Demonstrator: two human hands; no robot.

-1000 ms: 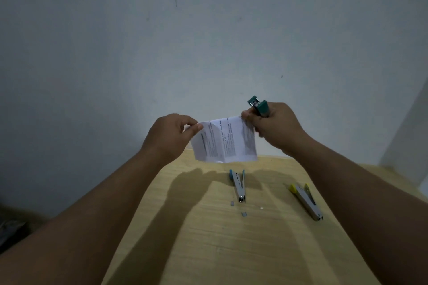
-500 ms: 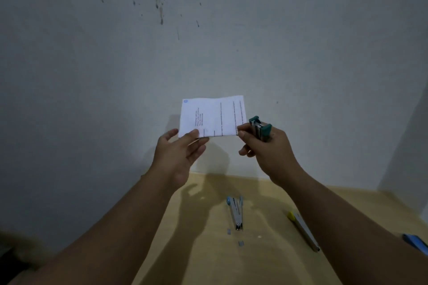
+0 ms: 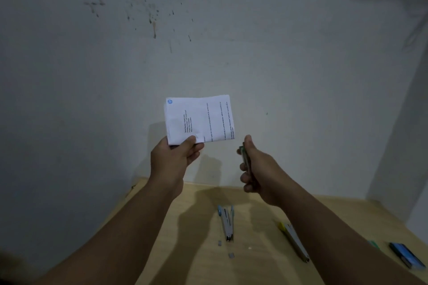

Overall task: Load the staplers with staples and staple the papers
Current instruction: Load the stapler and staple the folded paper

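I see the desk [image 3: 203,261] carrying a blue stapler [image 3: 227,223] lying splayed open and a yellow stapler [image 3: 295,239]. Above it, my left hand [image 3: 172,159] pinches the folded papers [image 3: 199,119] at their lower corner. My right hand [image 3: 259,170] has its fingers [image 3: 245,178] wrapped round the green stapler [image 3: 246,159], apart from the sheet. I judge we're between staples; next, bring the stapler's mouth over a paper edge.

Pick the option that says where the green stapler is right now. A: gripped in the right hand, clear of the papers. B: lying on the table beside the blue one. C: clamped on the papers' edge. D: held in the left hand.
A: the right hand grips the green stapler, with a gap between it and the papers that the left hand holds up.
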